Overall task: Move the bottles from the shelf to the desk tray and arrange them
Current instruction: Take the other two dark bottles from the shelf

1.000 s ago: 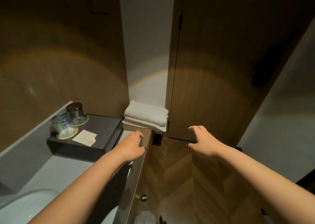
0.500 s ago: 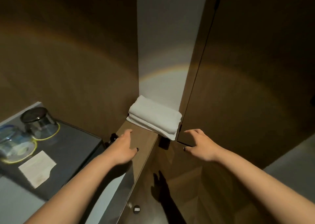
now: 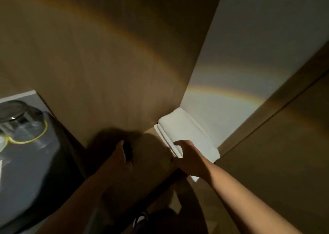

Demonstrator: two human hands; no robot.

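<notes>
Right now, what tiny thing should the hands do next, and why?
Probably the left hand should close its fingers round the small dark thing, likely a bottle, on the wooden shelf. That hand is already right beside it in shadow, and whether it grips is too dark to tell. The right hand is over by the folded white towel, holding nothing.

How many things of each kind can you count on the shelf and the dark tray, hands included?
Hands: 2 (left hand, right hand)
Folded white towel stack: 1
Upturned glass: 1
Yellow rings: 2, one cut off by the frame's left edge
Small dark item at the left hand, too dark to identify: 1
Total: 7
</notes>
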